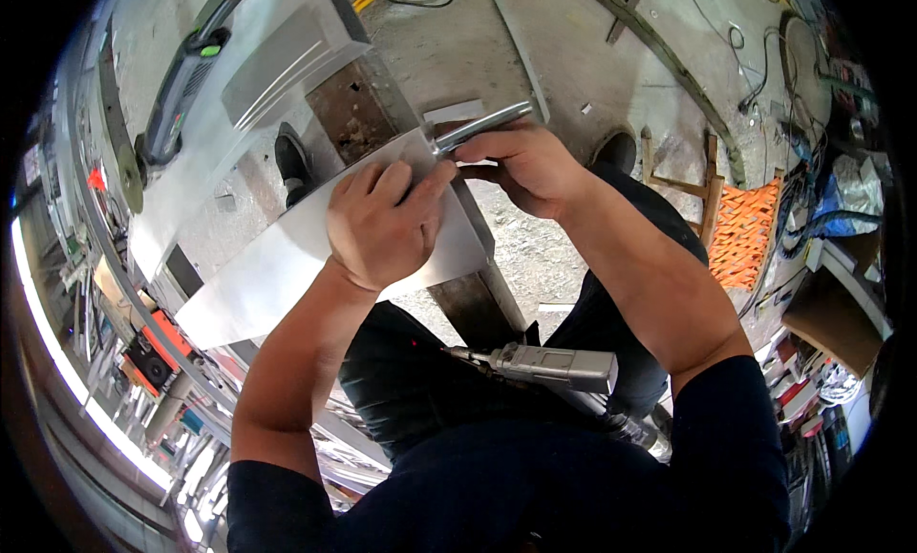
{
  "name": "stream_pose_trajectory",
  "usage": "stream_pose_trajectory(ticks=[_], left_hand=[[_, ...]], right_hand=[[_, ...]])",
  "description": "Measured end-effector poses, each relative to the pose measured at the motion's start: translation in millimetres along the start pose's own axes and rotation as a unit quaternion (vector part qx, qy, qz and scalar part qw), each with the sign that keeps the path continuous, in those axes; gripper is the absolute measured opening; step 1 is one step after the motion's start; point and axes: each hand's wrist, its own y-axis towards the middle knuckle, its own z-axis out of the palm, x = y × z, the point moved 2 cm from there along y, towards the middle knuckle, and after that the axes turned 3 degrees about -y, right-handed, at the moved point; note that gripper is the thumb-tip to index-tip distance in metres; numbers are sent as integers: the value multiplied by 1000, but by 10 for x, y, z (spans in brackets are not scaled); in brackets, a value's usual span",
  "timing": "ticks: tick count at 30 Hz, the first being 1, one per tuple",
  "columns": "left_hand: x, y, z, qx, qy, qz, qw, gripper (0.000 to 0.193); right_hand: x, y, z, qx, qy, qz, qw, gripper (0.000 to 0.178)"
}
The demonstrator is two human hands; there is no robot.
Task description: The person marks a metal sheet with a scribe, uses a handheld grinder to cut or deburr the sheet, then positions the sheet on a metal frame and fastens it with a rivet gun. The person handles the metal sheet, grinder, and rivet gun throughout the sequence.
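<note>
A pale triangular sheet-metal panel lies across a rusty steel beam in front of me. My left hand is on the panel with its fingers bent, the foremost reaching to the panel's right edge. There my right hand grips a silver metal rod from below, thumb and fingers closed around it. The rod's near end meets the panel's edge beside my left fingertips; what it touches there is hidden. A silver metal-bodied tool lies near my lap, below both hands.
An angle grinder rests on larger sheet metal at the left. An orange woven stool stands at the right. Cables and a long hose lie on the concrete floor. Clutter lines both sides.
</note>
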Motion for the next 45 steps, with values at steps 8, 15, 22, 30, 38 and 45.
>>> stream_pose_trajectory(ticks=[8, 15, 22, 30, 38, 45], left_hand=[[12, 19, 7, 32, 1, 9, 999, 36], [67, -62, 100, 25, -6, 22, 999, 43], [89, -75, 91, 44, -11, 27, 999, 42], [78, -90, 69, 80, -10, 28, 996, 38], [58, -64, 63, 74, -23, 15, 997, 36], [20, -38, 106, -12, -21, 44, 999, 40]], right_hand=[[-23, 71, 7, -37, -49, 8, 998, 27], [181, -50, 37, -50, -88, -2, 995, 24], [326, -121, -15, -73, -282, -90, 953, 35], [302, -83, -14, -114, -376, -158, 906, 37], [568, -340, -49, -111, -427, -92, 893, 49], [616, -1044, -65, -76, -690, -35, 719, 52]])
